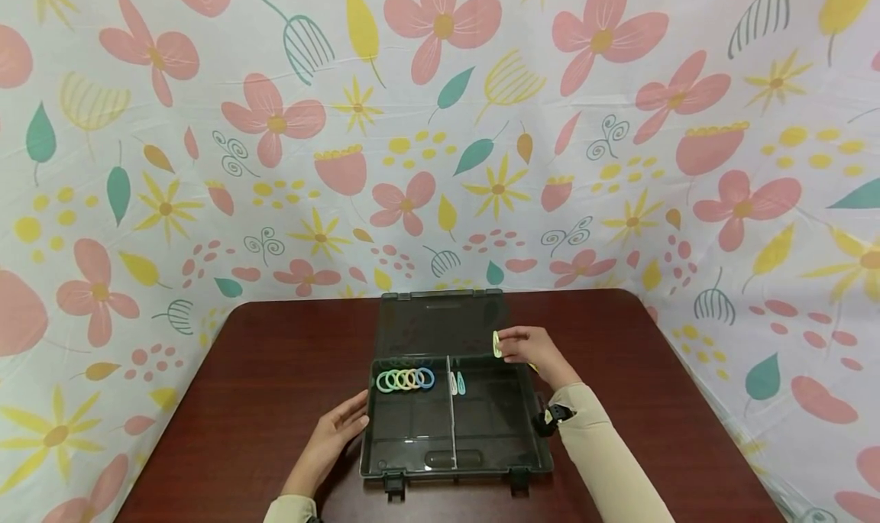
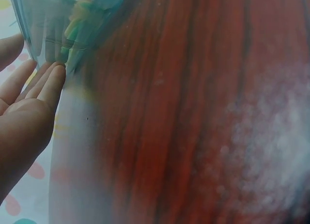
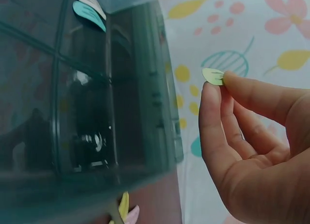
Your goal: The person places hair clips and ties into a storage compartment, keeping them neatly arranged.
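My right hand (image 1: 532, 349) pinches a pale yellow-green snap hair clip (image 3: 213, 76) between thumb and fingertips, above the back right of an open dark see-through plastic case (image 1: 419, 435). My left hand (image 1: 337, 431) rests its extended fingers against the case's left side. In the right compartment, beside the white divider (image 1: 451, 424), a whitish hair clip (image 1: 453, 383) and a turquoise hair clip (image 1: 461, 383) lie side by side. Several overlapping pastel rings (image 1: 406, 379) form a row at the back of the left compartment.
The case's lid (image 1: 440, 324) lies folded back on the dark red wooden table (image 1: 275, 370). Beyond the case wall, the right wrist view shows a yellow clip (image 3: 125, 203) and a pink clip (image 3: 132, 215). A flower-printed cloth (image 1: 440, 164) hangs behind the table.
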Demonstrator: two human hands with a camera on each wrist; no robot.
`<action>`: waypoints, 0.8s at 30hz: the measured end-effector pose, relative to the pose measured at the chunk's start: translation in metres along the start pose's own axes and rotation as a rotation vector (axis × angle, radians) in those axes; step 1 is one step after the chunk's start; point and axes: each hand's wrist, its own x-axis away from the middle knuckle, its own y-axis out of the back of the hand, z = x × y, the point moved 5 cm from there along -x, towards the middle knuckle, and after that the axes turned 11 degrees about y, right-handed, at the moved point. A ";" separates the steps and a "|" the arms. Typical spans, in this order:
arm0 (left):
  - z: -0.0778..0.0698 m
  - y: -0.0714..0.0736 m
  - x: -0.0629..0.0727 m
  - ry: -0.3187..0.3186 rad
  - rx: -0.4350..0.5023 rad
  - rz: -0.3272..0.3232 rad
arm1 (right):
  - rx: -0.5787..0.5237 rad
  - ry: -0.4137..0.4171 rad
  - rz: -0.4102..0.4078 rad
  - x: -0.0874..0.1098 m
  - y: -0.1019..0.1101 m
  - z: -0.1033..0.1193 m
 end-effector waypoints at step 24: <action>0.000 0.000 0.000 -0.003 0.008 -0.003 | 0.002 -0.127 0.009 0.003 -0.050 -0.027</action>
